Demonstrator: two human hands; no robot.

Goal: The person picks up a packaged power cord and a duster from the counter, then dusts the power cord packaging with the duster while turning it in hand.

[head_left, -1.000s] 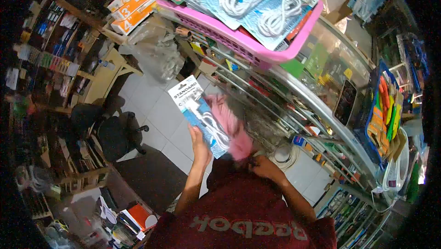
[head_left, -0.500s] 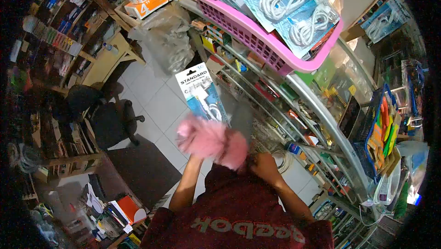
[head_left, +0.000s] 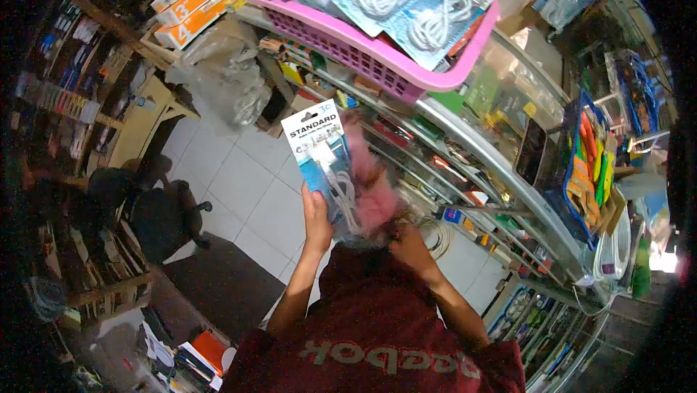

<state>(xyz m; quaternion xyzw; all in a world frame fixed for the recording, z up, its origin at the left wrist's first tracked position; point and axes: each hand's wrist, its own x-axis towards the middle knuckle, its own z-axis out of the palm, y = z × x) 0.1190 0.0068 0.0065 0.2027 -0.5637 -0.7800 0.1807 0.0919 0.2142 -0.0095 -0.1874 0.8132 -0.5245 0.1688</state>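
My left hand [head_left: 316, 224] grips the lower left edge of a packaged white cable [head_left: 327, 153], a blue and white card headed "STANDARD" with a plastic front. It stands tilted in front of my chest. My right hand [head_left: 408, 244] is closed on a pink fluffy duster [head_left: 374, 193], whose head is smeared by motion. The duster lies along the right side of the pack and seems to touch it. Its handle is hidden in my fist.
A pink basket [head_left: 385, 66] with more packaged cables sits on the glass display case [head_left: 472, 142] ahead. A blue basket [head_left: 581, 175] of bright-coloured tools is at the right. An office chair [head_left: 163, 211] and orange boxes [head_left: 196, 12] are on the left.
The duster has swung from the pack's lower front to its right side, baring the cable and my left fingers. The view has shifted, so the basket appears further left.
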